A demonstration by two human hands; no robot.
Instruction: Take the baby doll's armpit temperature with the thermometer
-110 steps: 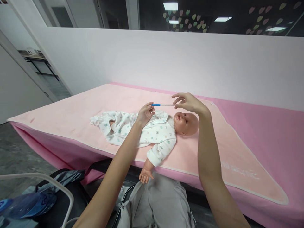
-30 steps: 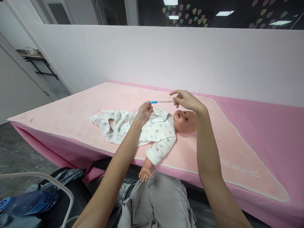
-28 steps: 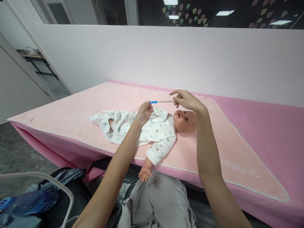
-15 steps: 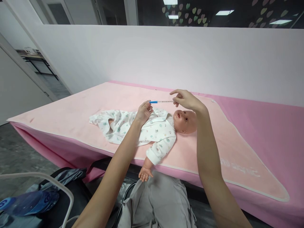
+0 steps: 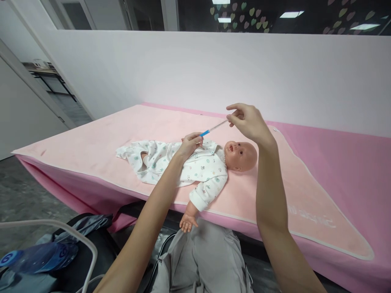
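Note:
Above the doll's chest, a slim thermometer (image 5: 217, 125) with a clear marked stem and a blue end slants up to the right. My left hand (image 5: 192, 145) is closed around the blue end. At the clear end, my right hand (image 5: 247, 123) pinches the tip between thumb and finger, with its index finger stretched out. Beneath my hands a baby doll (image 5: 241, 156) lies on its back in a white patterned outfit (image 5: 203, 169), head to the right. One doll arm hangs over the table's near edge.
A peach mat (image 5: 91, 134) covers much of the pink-draped table (image 5: 345, 162), against a white partition (image 5: 214, 69). At lower left, a blue-labelled bottle (image 5: 39, 257) lies on a black chair, beside a pale curved tube (image 5: 70, 234).
My right hand has risen and shifted right with the clear end, so the thermometer has gone from level to tilted. My left hand has moved slightly right and down.

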